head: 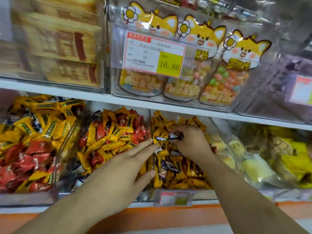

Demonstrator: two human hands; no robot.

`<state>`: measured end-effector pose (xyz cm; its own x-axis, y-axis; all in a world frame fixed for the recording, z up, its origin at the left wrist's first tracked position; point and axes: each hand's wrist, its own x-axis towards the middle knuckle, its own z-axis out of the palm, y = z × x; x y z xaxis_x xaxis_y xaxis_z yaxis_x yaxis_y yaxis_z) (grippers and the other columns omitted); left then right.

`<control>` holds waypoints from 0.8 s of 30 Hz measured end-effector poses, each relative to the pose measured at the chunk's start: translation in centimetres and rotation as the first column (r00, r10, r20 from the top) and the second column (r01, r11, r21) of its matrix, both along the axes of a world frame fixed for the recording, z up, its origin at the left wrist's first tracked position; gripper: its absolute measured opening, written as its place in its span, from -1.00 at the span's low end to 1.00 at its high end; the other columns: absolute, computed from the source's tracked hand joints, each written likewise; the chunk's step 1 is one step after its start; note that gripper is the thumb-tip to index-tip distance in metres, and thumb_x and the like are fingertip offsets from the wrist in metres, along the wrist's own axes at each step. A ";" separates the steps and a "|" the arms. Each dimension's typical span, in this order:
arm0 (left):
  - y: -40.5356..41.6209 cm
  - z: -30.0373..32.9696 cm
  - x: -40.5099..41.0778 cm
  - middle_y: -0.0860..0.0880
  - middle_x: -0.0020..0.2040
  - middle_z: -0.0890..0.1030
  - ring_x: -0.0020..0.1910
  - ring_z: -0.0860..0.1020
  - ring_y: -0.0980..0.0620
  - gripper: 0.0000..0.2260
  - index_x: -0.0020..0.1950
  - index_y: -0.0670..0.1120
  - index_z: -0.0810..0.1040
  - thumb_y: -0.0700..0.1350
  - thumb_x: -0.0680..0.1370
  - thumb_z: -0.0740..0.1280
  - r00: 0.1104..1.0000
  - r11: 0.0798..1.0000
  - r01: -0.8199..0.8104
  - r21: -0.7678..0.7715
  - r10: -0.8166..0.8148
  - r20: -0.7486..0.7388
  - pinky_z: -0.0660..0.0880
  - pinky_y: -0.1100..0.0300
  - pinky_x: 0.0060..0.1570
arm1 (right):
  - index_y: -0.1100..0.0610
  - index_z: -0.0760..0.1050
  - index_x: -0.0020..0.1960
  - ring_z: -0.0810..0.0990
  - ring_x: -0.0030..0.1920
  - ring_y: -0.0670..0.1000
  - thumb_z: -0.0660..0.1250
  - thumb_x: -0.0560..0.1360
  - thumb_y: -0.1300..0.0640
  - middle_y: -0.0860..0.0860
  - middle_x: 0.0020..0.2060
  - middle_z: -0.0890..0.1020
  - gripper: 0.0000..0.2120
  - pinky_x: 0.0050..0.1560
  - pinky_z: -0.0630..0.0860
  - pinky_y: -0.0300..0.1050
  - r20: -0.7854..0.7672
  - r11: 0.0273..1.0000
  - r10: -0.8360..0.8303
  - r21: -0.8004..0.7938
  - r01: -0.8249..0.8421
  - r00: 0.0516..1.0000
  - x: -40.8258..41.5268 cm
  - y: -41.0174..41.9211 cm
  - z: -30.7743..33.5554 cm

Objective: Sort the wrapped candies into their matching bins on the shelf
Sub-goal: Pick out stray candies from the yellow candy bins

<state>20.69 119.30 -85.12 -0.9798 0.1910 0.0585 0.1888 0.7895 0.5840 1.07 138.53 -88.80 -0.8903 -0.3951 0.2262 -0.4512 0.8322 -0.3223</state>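
Two bare hands reach into clear plastic bins of wrapped candies on the lower shelf, seen from the head camera. The right hand (190, 142) is deep in the third bin from the left (217, 130), its fingers curled down and pinching a dark purple-and-silver wrapped candy (175, 137) just above the yellow candies (185, 173) that fill that bin; a few more purple-wrapped pieces (166, 166) lie among the yellow ones nearer the front. The left hand (128, 168) lies flat with its fingers straight and together, pointing at the clear divider (152, 144) between the middle bin and the third; its fingertips (150, 142) touch the divider's edge and it holds nothing, the thumb spread to the right against the wall. The middle bin holds mixed yellow and red candies (116, 134), and the left bin (67, 137) holds yellow candies at the back and red ones at the front. A small blurred price label (174, 198) is clipped to the front of the third bin. On the upper shelf, bags with cartoon fox faces (224, 71) stand behind a price tag reading 16.80 (154, 54).
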 end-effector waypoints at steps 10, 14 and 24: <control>-0.5 -1.1 -0.2 0.60 0.46 -0.28 0.35 0.37 0.39 -0.39 0.57 0.46 -0.17 0.25 0.66 0.15 0.999 0.998 -0.040 -0.041 0.040 0.010 0.40 0.33 0.25 | -0.01 0.72 0.01 0.65 -0.06 -0.14 0.53 0.53 0.09 -0.22 -0.16 0.66 -0.93 0.04 0.63 -0.04 0.024 0.938 -0.044 -0.343 0.050 0.999 2.0 1.3 1.9; -0.8 -1.8 -0.3 0.61 0.46 -0.26 0.53 0.16 0.36 -0.38 0.57 0.46 -0.16 0.24 0.66 0.17 0.999 0.999 -0.029 -0.026 0.029 -0.019 0.32 0.24 0.43 | -0.18 0.66 -0.08 0.67 -0.07 -0.21 0.53 0.52 0.09 -0.22 -0.15 0.71 -0.84 0.05 0.65 -0.04 0.106 0.884 0.012 -0.466 0.039 0.994 2.5 0.7 2.7; -0.8 -1.9 -0.3 0.58 0.48 -0.28 0.43 0.38 0.29 -0.38 0.56 0.46 -0.18 0.23 0.66 0.17 0.999 0.999 -0.033 -0.036 0.034 0.033 0.37 0.16 0.43 | 0.05 0.63 0.27 0.71 0.06 -0.09 0.26 0.62 0.36 -0.05 0.05 0.73 -0.66 0.21 0.64 0.03 0.185 0.887 0.059 -0.461 0.034 0.981 1.1 0.1 2.0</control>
